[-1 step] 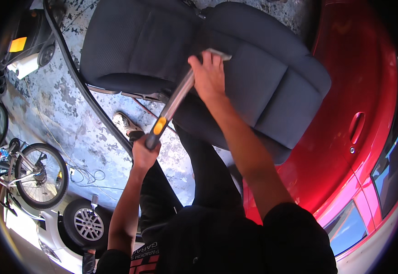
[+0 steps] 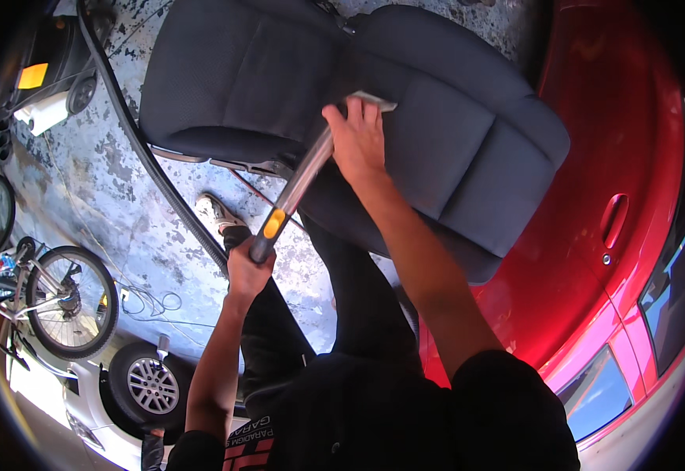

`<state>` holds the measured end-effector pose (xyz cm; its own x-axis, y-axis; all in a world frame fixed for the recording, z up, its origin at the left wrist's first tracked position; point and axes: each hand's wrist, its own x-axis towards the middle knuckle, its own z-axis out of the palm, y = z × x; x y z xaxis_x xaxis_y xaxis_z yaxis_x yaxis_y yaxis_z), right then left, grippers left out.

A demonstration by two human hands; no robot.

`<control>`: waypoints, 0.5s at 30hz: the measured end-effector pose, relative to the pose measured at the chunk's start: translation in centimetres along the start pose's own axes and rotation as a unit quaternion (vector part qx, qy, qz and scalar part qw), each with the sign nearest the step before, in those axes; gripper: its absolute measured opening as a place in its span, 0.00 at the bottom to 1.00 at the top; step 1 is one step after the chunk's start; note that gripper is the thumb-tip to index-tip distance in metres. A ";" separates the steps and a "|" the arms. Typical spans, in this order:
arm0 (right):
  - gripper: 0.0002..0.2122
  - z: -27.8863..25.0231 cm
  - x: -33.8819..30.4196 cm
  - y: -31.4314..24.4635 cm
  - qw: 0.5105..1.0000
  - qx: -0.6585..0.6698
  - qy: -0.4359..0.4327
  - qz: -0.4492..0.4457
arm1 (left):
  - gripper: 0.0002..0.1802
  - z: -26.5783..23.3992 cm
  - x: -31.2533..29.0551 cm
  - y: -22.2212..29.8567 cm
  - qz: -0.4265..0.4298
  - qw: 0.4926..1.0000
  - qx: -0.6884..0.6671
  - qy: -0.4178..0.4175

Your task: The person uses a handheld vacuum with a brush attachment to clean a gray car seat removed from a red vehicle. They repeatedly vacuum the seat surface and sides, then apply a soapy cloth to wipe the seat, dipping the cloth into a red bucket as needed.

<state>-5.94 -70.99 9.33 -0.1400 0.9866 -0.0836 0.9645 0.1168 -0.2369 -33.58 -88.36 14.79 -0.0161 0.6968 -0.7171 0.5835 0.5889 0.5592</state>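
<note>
A dark grey fabric car seat [image 2: 445,149] lies in front of me, its two padded sections spread left and right. Across it slants an upholstery extractor wand [image 2: 309,169], with a clear tube, a dark handle and a yellow trigger. My left hand [image 2: 249,268] is wrapped round the handle's lower end, just below the trigger. Near the top, my right hand [image 2: 357,147] has its fingers over the wand beside the wide nozzle [image 2: 378,101], which rests on the fabric by the seam between the sections. The fingers partly cover the nozzle.
A dark ribbed hose [image 2: 142,157] runs down the left to my left hand. A red car [image 2: 547,290] stands close on the right. Left are a wheeled black machine [image 2: 48,59], a bicycle [image 2: 70,302], a loose cable [image 2: 150,301] and a white vehicle's wheel [image 2: 152,388].
The nozzle and my right hand have come slightly toward me along the seat. My left hand has shifted very little and keeps its hold on the handle.
</note>
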 end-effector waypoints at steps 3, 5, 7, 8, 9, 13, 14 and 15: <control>0.20 0.0 -1.9 -1.9 1.000 0.006 -0.018 0.013 | 0.11 -0.8 -1.8 -1.5 0.013 1.000 -0.020 0.008; 0.20 0.5 -3.3 -2.8 0.999 0.011 -0.026 0.016 | 0.11 -1.5 -3.1 -2.3 0.013 1.000 -0.019 0.007; 0.19 0.5 -4.5 -3.9 0.999 0.017 -0.038 0.021 | 0.10 -1.9 -4.3 -3.1 -0.002 1.000 -0.003 0.000; 0.20 0.5 -5.0 -4.3 0.999 0.022 -0.036 0.021 | 0.10 -2.0 -4.9 -3.3 -0.010 1.000 0.001 -0.004; 0.20 0.4 -5.5 -4.7 0.999 0.027 -0.034 0.020 | 0.10 -2.3 -5.6 -3.4 -0.017 1.000 0.006 -0.008; 0.11 -0.5 -8.7 -7.1 0.996 0.054 -0.068 0.033 | 0.09 -4.4 -9.3 -3.2 -0.040 0.998 0.047 -0.020; 0.13 -0.7 -9.6 -7.6 0.995 0.051 -0.084 0.034 | 0.09 -5.2 -10.3 -3.3 -0.049 0.995 0.076 -0.033; 0.13 -2.0 -10.7 -8.1 0.993 0.064 -0.096 0.031 | 0.10 -5.9 -11.7 -3.5 -0.038 0.996 0.081 -0.020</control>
<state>-11.83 -82.31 14.07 -0.1337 0.9499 -0.2824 0.9377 0.0290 -0.3463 -40.23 -96.16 23.73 -0.0349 0.6342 -0.7724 0.7045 0.5638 0.4311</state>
